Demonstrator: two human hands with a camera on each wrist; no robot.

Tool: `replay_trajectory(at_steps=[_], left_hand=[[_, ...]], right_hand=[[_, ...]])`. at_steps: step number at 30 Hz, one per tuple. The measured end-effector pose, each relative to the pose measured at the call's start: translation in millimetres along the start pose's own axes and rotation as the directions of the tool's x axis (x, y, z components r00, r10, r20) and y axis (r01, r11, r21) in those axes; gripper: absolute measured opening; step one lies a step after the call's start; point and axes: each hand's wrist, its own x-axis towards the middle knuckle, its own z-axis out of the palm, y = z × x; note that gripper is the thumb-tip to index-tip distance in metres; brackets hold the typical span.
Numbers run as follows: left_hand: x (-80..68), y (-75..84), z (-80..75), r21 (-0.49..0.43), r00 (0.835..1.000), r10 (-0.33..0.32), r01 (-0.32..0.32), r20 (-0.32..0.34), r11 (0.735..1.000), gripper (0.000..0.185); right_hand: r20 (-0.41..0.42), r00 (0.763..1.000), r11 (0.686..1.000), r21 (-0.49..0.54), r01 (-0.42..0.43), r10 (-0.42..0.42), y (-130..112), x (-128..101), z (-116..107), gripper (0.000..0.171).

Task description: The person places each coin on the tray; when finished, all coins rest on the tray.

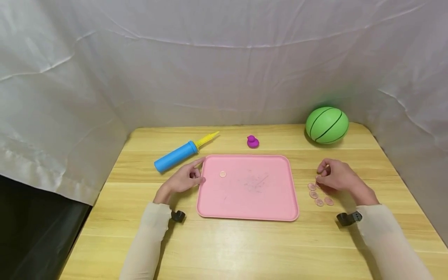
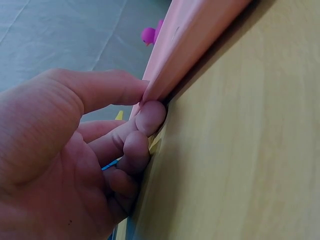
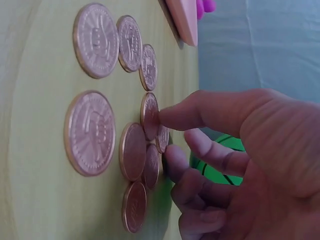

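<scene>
A pink tray (image 1: 247,202) lies in the middle of the wooden table with one copper coin (image 1: 223,174) on it. My left hand (image 1: 190,175) pinches the tray's left rim (image 2: 195,45), thumb on top and fingers (image 2: 150,117) under the edge. Several copper coins (image 1: 319,195) lie flat on the table right of the tray. My right hand (image 1: 327,175) hovers over them with curled fingers. In the right wrist view its thumb and a finger (image 3: 175,160) close on one coin (image 3: 149,116) that is tipped up among the others (image 3: 92,132).
A blue pump with a yellow nozzle (image 1: 175,156) lies behind the left hand. A purple toy duck (image 1: 252,141) sits behind the tray, and a green ball (image 1: 327,125) rests at the back right. White cloth walls surround the table.
</scene>
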Motion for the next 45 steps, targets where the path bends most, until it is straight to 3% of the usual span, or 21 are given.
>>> replay_trajectory(at_steps=[5,11,19,36,45], left_hand=[[1.0,0.9,-0.2,-0.006,1.000,0.002,-0.002,0.007,1.000,0.082],[1.0,-2.3,0.3,-0.002,1.000,0.008,-0.008,0.008,1.000,0.082],[-0.2,-0.6,1.3,-0.010,1.000,-0.005,0.005,0.007,1.000,0.081],[1.6,0.7,-0.3,0.000,1.000,0.003,-0.003,-0.001,1.000,0.081],[1.5,1.7,-0.4,-0.005,1.000,-0.012,0.012,0.002,1.000,0.081]], right_hand=[[0.020,0.999,0.999,0.003,-0.038,0.038,-4.2,0.7,2.4,0.024],[-0.001,1.000,0.999,-0.049,0.003,-0.003,-7.2,2.9,5.1,0.025],[-0.006,0.999,0.998,-0.035,0.043,-0.043,-14.0,4.8,5.8,0.022],[-0.043,0.997,0.986,0.149,0.073,-0.067,-35.8,6.8,16.0,0.022],[0.001,0.998,0.968,0.244,0.064,-0.066,-53.7,12.9,23.4,0.026]])
